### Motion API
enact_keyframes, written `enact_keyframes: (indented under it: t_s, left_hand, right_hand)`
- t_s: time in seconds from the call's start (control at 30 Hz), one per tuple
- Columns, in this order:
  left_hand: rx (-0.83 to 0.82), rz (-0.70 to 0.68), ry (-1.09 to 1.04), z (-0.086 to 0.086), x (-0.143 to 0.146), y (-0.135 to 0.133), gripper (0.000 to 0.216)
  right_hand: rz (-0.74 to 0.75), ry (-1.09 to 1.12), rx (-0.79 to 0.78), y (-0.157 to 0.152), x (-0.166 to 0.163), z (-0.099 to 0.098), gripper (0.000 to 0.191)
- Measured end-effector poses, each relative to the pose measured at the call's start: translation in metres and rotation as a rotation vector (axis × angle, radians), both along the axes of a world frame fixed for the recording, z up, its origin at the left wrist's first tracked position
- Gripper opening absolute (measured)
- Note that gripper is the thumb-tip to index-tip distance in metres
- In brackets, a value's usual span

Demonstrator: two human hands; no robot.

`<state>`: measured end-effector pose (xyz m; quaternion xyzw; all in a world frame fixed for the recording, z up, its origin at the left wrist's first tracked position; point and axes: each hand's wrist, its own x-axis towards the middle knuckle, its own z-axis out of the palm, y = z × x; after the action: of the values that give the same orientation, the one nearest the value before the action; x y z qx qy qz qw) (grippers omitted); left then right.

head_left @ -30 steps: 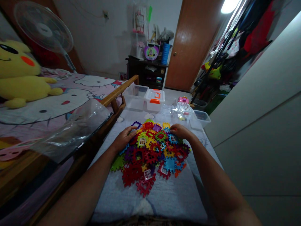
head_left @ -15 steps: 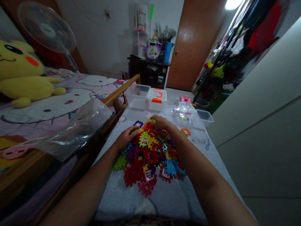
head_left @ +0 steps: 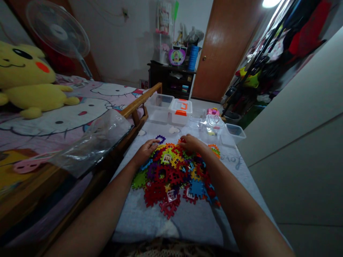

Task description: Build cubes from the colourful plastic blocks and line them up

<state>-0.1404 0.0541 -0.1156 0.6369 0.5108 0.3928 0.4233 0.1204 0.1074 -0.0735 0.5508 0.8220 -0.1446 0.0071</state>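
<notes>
A heap of toothed plastic building pieces [head_left: 175, 175] in red, yellow, green, blue and purple lies on the cloth-covered surface, some with white window grids. My left hand [head_left: 146, 151] rests by the heap's far left edge, fingers stretched out and slightly apart, holding nothing that I can see. Beyond its fingertips lies a purple ring-shaped piece [head_left: 160, 139]. At the far side of the heap is my right hand [head_left: 192, 143], fingers bent, with an orange-red building piece [head_left: 181, 141] showing at the fingertips. Its palm side is hidden.
Behind the heap stand an open clear bin [head_left: 160, 107], a lidded box with orange clips [head_left: 180, 111], and smaller clear containers [head_left: 234, 132]. A wooden bed rail [head_left: 139, 101] with a plastic bag [head_left: 93, 142] borders the left. A white cabinet [head_left: 300, 132] stands right.
My right hand has moved right and a little nearer, off the top of the heap. The heap's far top looks lower and more spread. My left hand has barely moved; the view shifted slightly.
</notes>
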Motion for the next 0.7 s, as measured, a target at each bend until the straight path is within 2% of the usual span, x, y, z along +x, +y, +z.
enact_keyframes:
  t_s: [0.1,0.23,0.43,0.5,0.57,0.63,0.7]
  left_hand:
    - [-0.045,-0.008,-0.022,0.001,0.0,-0.001,0.071]
    - [-0.097,-0.037,-0.042,0.001,0.0,-0.002,0.075]
    - [-0.099,-0.048,-0.037,-0.004,-0.002,0.0,0.071]
    - [-0.099,-0.052,-0.028,-0.004,-0.002,0.0,0.07]
    - [-0.105,-0.049,-0.023,-0.003,-0.002,-0.001,0.07]
    - [-0.108,-0.041,-0.028,-0.002,-0.002,-0.002,0.071]
    - [-0.1,-0.034,-0.036,0.0,-0.002,-0.003,0.071]
  right_hand:
    - [-0.019,0.099,0.061,-0.014,0.02,0.005,0.035]
    - [-0.066,0.44,0.166,-0.041,0.042,0.006,0.042]
    - [-0.08,0.727,0.01,-0.08,0.064,0.004,0.034]
    - [-0.135,0.745,0.024,-0.088,0.07,0.003,0.031]
    - [-0.213,0.703,0.116,-0.092,0.076,0.001,0.031]
    - [-0.271,0.596,0.227,-0.094,0.079,-0.003,0.032]
    - [-0.288,0.471,0.271,-0.096,0.078,-0.007,0.032]
